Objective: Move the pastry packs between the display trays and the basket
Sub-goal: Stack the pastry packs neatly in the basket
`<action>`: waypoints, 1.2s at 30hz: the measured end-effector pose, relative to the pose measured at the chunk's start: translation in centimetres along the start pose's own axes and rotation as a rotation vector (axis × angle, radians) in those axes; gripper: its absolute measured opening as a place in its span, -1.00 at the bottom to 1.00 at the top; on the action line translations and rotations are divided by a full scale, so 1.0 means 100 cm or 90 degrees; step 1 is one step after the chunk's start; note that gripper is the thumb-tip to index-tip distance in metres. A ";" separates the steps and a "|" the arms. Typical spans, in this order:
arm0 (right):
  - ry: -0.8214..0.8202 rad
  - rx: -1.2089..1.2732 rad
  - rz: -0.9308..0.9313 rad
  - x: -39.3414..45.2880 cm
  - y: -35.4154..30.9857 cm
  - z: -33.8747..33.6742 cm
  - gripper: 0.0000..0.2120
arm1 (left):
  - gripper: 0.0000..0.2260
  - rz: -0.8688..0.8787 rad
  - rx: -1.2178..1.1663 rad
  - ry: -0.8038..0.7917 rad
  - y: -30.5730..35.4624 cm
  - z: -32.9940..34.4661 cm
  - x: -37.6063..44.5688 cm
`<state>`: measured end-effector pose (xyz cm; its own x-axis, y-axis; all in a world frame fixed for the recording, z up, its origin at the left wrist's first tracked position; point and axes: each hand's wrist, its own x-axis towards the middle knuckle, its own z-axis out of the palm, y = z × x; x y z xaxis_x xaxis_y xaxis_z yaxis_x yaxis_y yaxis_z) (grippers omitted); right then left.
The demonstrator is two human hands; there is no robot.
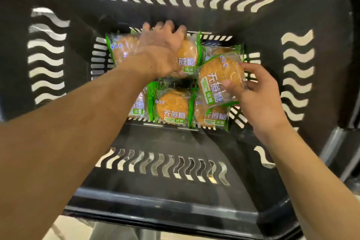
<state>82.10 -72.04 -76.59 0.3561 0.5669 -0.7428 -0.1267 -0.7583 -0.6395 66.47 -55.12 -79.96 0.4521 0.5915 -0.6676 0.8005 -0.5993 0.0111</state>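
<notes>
I look down into a deep black basket (175, 197) with wavy slots in its walls. Several clear, green-edged pastry packs lie on its bottom. My left hand (161, 45) reaches to the far side and grips one pack (188, 54), thumb under its lower edge. My right hand (253, 93) pinches another pack (218, 80) by its right side, lifted and tilted above the others. Below them lie a middle pack (171, 107) and a pack (212, 117) partly under the lifted one.
More packs sit at the far left (120, 48), far right (222, 50) and under my left forearm (137, 106). The basket's tall walls surround both hands. A pale floor (64, 230) shows beneath the near rim.
</notes>
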 end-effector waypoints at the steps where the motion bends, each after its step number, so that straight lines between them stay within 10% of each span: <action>1: 0.005 0.015 0.004 -0.003 -0.002 0.000 -0.56 | -0.20 0.002 -0.030 0.016 -0.002 0.002 -0.005; 6: -0.010 0.025 -0.015 -0.031 -0.020 -0.011 -0.60 | -0.60 0.019 -0.244 0.106 -0.014 0.001 -0.046; 16: -0.023 0.023 -0.191 -0.231 -0.216 -0.024 -0.67 | -0.68 -0.089 -0.905 0.313 -0.072 -0.169 -0.286; 26: -0.131 0.100 -0.436 -0.501 -0.441 0.056 -0.64 | -0.70 -0.086 -1.037 0.715 -0.178 -0.375 -0.616; 36: -0.339 0.117 -0.572 -0.648 -0.503 0.171 -0.68 | -0.73 -0.193 -1.065 1.005 -0.237 -0.375 -0.822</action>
<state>49.55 -65.17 0.31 -0.0568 0.9968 0.0556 -0.1718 0.0451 -0.9841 25.03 -69.31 2.54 -0.5156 0.8492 0.1138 0.0150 -0.1239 0.9922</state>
